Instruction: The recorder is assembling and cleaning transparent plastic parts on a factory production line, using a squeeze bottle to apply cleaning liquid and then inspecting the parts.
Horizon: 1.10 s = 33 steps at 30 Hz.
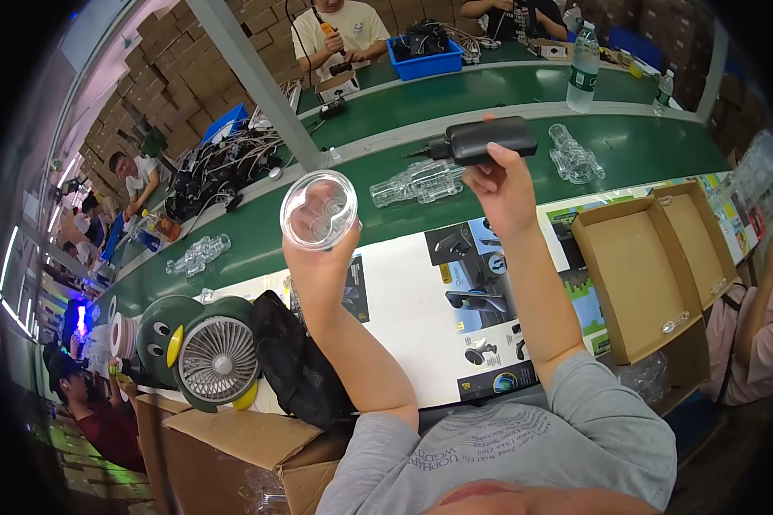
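My left hand is closed around a clear plastic part with a wide round rim, raised above the table edge with its round opening toward me. In my right hand is a black squeeze bottle, lying sideways with its thin nozzle pointing left toward the clear part. Nozzle and part are apart. Behind the hands, a clear ribbed plastic piece lies on the green belt. Similar clear pieces lie farther right and farther left.
A penguin-shaped fan and a black mesh bag stand at left. Open cardboard trays lie at right. Black cabled parts pile up beyond the belt. A water bottle stands far right. Co-workers sit across and beside me.
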Available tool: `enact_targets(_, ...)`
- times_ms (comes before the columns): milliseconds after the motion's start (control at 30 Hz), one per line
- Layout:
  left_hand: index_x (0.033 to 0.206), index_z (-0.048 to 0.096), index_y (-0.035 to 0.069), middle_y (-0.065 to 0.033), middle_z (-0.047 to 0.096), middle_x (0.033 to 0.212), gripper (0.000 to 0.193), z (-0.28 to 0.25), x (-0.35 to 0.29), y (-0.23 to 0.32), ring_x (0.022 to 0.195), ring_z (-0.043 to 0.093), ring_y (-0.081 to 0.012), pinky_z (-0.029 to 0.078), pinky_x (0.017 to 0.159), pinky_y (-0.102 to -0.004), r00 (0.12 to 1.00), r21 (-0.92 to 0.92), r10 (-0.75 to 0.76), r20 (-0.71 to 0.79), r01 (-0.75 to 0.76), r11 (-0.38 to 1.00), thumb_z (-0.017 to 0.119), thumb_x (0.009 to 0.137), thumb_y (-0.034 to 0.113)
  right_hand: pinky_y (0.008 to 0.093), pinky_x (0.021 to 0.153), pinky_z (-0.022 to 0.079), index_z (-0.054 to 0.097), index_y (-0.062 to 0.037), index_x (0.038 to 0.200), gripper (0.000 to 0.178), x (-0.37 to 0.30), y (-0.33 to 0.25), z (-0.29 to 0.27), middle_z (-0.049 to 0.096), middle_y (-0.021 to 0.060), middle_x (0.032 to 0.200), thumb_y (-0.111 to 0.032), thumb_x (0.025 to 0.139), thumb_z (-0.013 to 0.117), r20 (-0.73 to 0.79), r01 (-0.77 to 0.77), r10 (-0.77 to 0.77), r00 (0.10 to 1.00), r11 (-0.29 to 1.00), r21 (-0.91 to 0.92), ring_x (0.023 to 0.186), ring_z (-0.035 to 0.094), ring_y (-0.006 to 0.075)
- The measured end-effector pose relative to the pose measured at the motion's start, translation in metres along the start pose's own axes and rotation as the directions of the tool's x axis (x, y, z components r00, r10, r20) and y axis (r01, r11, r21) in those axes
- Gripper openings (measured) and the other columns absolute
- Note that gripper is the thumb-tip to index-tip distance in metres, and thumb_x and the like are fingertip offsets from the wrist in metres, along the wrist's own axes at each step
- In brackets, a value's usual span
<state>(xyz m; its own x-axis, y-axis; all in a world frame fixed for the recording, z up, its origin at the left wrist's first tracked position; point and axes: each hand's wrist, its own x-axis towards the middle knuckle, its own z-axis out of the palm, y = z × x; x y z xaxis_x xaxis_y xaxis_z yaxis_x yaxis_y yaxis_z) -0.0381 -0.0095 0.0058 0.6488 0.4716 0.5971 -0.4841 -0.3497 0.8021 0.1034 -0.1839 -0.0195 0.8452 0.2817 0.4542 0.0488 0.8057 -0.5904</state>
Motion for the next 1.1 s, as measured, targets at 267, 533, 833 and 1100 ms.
enact_targets(267, 0.1, 0.052, 0.002, -0.0057, 0.057, 0.09, 0.04, 0.019, 0.002, 0.002, 0.083, 0.054, -0.0148, 0.042, 0.08, -0.027, 0.998, 0.061, 0.041, 0.038, -0.044, 0.997, 0.069, 0.063, -0.003, 0.0222, 0.047, 0.026, 0.053, -0.0077, 0.104, 0.029, -0.007, -0.018, -0.001, 0.05, 0.0, 0.073, -0.019, 0.077, 0.058, -0.112, -0.267, 0.337, 0.935, 0.875, 0.403, 0.043, 0.027, 0.0064)
enact_targets(533, 0.102, 0.056, 0.0, -0.0052, 0.058, 0.094, 0.043, 0.034, 0.001, 0.001, 0.086, 0.054, -0.0132, 0.042, 0.079, -0.0255, 0.989, 0.219, 0.062, 0.133, -0.091, 0.972, 0.074, 0.063, -0.003, 0.0231, 0.068, 0.047, 0.048, -0.0023, 0.107, 0.037, -0.048, -0.05, 0.039, 0.053, 0.0057, 0.093, -0.008, 0.073, 0.062, -0.029, 0.251, -0.274, 0.961, 0.915, -0.317, 0.077, 0.055, 0.0103)
enact_targets(833, 0.102, 0.055, -0.002, -0.0055, 0.058, 0.095, 0.044, 0.039, -0.003, 0.007, 0.086, 0.054, -0.0132, 0.042, 0.077, -0.0248, 0.991, 0.186, 0.002, 0.134, -0.027, 0.982, 0.073, 0.063, -0.005, 0.0219, 0.067, 0.046, 0.048, -0.002, 0.106, 0.036, -0.056, -0.049, 0.047, 0.056, 0.0053, 0.088, -0.004, 0.073, 0.063, 0.029, 0.323, -0.331, 0.943, 0.895, -0.307, 0.077, 0.055, 0.009)
enact_targets(1100, 0.102, 0.055, -0.002, -0.0057, 0.057, 0.096, 0.044, 0.039, -0.004, 0.01, 0.087, 0.054, -0.0129, 0.043, 0.077, -0.0244, 0.988, 0.171, 0.056, 0.141, -0.08, 0.982, 0.074, 0.062, -0.004, 0.0215, 0.066, 0.046, 0.048, -0.0022, 0.106, 0.035, -0.057, -0.05, 0.048, 0.057, 0.0047, 0.085, -0.007, 0.074, 0.062, -0.019, 0.273, -0.286, 0.958, 0.931, -0.244, 0.074, 0.055, 0.008)
